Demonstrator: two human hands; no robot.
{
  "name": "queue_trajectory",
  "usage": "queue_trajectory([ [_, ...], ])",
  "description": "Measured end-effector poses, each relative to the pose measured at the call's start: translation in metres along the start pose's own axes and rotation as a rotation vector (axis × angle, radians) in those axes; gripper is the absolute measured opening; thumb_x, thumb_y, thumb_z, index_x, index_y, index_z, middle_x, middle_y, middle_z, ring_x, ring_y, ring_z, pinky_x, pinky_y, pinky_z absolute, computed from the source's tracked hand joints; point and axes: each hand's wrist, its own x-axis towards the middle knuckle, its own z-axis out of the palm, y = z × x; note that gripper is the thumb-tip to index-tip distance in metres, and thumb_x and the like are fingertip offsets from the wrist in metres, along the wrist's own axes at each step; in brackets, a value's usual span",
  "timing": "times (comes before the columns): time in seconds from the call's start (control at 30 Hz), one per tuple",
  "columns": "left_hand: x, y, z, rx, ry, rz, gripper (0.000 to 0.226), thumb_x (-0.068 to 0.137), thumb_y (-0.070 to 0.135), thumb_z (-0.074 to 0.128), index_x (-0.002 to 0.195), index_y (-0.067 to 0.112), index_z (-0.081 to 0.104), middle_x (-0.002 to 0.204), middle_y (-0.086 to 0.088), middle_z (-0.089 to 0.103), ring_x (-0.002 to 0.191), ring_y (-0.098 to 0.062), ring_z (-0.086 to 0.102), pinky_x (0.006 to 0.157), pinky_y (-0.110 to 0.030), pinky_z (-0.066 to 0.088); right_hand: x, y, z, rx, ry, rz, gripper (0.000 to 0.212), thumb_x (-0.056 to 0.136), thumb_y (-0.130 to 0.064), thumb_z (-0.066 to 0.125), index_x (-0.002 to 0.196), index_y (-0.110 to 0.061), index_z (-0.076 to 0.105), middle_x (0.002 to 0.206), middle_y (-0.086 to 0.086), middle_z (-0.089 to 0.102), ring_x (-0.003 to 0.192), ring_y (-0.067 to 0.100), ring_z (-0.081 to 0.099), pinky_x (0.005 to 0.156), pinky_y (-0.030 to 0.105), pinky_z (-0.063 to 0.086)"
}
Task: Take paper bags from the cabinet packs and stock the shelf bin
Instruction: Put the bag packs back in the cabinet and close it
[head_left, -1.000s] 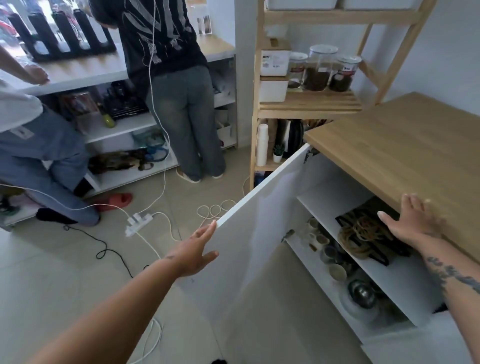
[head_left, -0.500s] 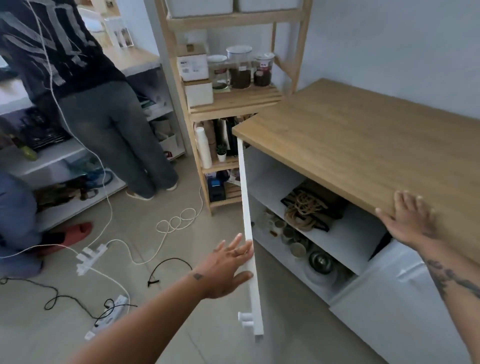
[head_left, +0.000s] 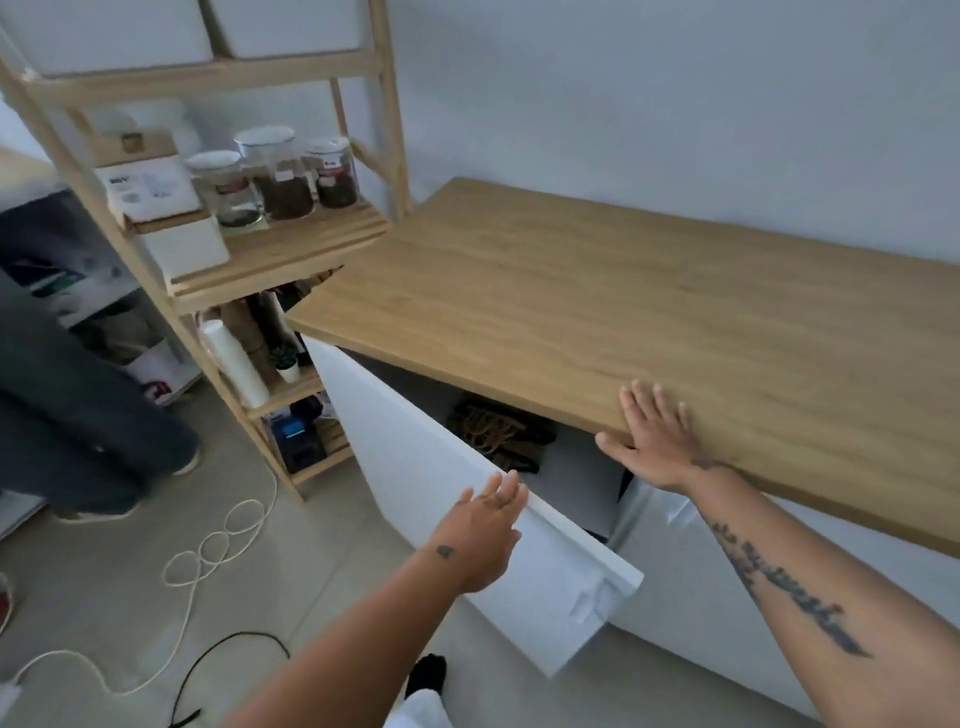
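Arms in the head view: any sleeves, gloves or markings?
Both bare: no sleeves or gloves seen. The left hand has a small dark triangular tattoo by the wrist; above the right hand, a long dark tattoo runs along the forearm.

Soft, even daylight, faint shadows; wide-angle bending at the edges (left side smeared by motion blur).

White cabinet door (head_left: 441, 467), oak-grain countertop (head_left: 649, 312), pale wood shelf (head_left: 280, 249), grey floor (head_left: 104, 571)
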Motion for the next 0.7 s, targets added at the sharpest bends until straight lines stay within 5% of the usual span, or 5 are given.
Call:
queue_trajectory([
  [0.23, 0.054, -0.001, -0.019, 0.044, -0.031, 0.069, 0.055, 0.102, 0.025, 0.025, 0.15, 0.012, 0.003, 0.16, -0.002, -0.006, 0.148, -0.02, 0.003, 0.114, -0.037, 0.031, -0.003, 0.0, 0.001, -0.013, -0.033, -0.023, 0.14, 0.04, -0.098, 0.025, 0.146, -0.018, -0.018, 0.152, -0.004, -0.028, 0.141, 0.023, -0.026, 0.115, 0.047, -0.011],
  [0.47, 0.089, -0.018, -0.032, 0.196, -0.049, 0.24, 0.055, 0.102, 0.025, 0.022, 0.15, 0.011, -0.001, 0.16, -0.004, -0.008, 0.148, -0.02, -0.001, 0.117, -0.037, 0.019, 0.002, -0.001, 0.012, -0.06, 0.126, 0.03, 0.107, 0.076, -0.07, 0.047, 0.147, -0.018, -0.013, 0.15, -0.008, -0.025, 0.144, 0.022, -0.018, 0.115, 0.041, -0.01],
  [0.7, 0.123, -0.072, -0.055, 0.226, 0.244, 0.268, 0.074, 0.098, 0.038, 0.036, 0.145, 0.015, -0.017, 0.147, 0.006, -0.026, 0.141, -0.019, -0.022, 0.111, -0.034, -0.016, 0.007, -0.002, 0.016, -0.061, 0.186, 0.065, 0.09, 0.084, -0.061, 0.04, 0.146, -0.017, -0.009, 0.147, -0.007, -0.019, 0.145, 0.024, -0.009, 0.114, 0.039, -0.008],
])
